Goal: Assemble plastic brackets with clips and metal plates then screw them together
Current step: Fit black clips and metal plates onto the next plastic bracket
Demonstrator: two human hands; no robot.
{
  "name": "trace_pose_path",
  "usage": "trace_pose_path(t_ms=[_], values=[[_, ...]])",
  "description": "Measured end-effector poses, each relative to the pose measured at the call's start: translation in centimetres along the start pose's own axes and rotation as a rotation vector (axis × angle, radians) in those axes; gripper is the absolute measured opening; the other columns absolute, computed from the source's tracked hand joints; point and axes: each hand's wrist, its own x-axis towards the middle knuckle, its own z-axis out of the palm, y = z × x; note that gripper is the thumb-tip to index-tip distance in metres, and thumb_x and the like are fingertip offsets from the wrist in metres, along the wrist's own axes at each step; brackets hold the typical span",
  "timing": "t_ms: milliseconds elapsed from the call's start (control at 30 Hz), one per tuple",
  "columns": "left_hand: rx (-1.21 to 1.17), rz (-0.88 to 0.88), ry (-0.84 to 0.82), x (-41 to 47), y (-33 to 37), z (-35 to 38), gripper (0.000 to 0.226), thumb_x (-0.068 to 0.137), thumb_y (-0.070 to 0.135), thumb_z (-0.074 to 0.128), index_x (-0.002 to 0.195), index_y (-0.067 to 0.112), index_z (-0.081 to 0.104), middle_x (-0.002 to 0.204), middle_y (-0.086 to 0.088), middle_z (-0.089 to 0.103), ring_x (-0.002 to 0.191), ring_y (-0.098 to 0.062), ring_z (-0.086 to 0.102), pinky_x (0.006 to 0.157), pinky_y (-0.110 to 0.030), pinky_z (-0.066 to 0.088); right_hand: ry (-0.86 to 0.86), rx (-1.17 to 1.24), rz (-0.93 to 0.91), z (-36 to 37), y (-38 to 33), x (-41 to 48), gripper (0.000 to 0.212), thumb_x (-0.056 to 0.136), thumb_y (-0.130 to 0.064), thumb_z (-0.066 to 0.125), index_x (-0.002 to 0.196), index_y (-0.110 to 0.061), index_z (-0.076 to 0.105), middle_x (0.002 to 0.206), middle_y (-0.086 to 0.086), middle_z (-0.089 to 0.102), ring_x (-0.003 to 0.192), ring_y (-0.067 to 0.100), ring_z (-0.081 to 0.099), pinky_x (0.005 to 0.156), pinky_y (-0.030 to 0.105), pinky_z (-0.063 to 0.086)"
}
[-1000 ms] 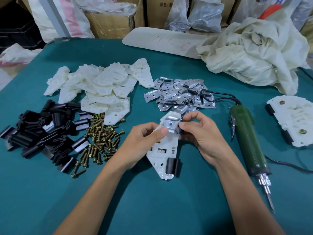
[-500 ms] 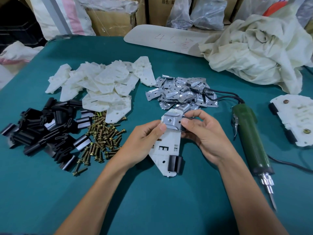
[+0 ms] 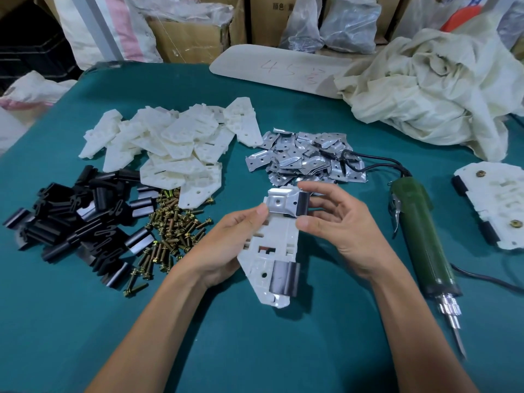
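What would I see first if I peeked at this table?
Right in the middle, a left hand and a right hand hold a white bracket with a shiny metal plate on its top end. Black clips and brassy screws lie heaped to the left; a green screwdriver lies on the right.

Left hand [image 3: 226, 245] holds a white plastic bracket [image 3: 269, 245], black clip [image 3: 285, 279] on its near end; right hand [image 3: 340, 225] pinches a second black clip [image 3: 302, 204] beside a silver metal plate [image 3: 280, 204] at its far end
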Motion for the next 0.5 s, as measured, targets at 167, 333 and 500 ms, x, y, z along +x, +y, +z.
trace_pose_path(t_ms=[167, 333, 500], values=[[0.006, 0.007, -0.039, 0.1, -0.1, -0.2, 0.046, 0.096, 0.049, 0.053, 0.121, 0.016, 0.073, 0.120, -0.013, 0.072, 0.105, -0.024, 0.071, 0.084, -0.035, 0.058, -0.005, -0.010, -0.007, -0.2, 0.1, 0.1, 0.052, 0.065, -0.016, 0.091, 0.113, -0.031, 0.075, 0.109, 0.009, 0.076, 0.097, 0.016, 0.072, 0.086, 0.026, 0.057], [0.369, 0.069, 0.048, -0.2, 0.2, -0.5, 0.047, 0.096, 0.063, 0.047, 0.115, 0.031, 0.075, 0.115, 0.002, 0.075, 0.109, -0.018, 0.070, 0.094, -0.033, 0.053, -0.017, -0.027, 0.025, -0.9, 0.4, 0.2, 0.058, 0.065, -0.016, 0.089, 0.119, -0.028, 0.073, 0.110, 0.008, 0.076, 0.097, 0.021, 0.070, 0.093, 0.031, 0.058], [0.966, 0.297, 0.419, 1.0, 2.8, -1.5, 0.042, 0.092, 0.068, 0.048, 0.120, 0.043, 0.066, 0.102, 0.029, 0.066, 0.095, 0.006, 0.059, 0.083, -0.022, 0.048, -0.049, -0.171, 0.121, -1.5, 1.2, 0.5, 0.068, 0.068, -0.021, 0.087, 0.132, -0.028, 0.065, 0.106, 0.007, 0.078, 0.085, 0.022, 0.070, 0.086, 0.029, 0.060]])
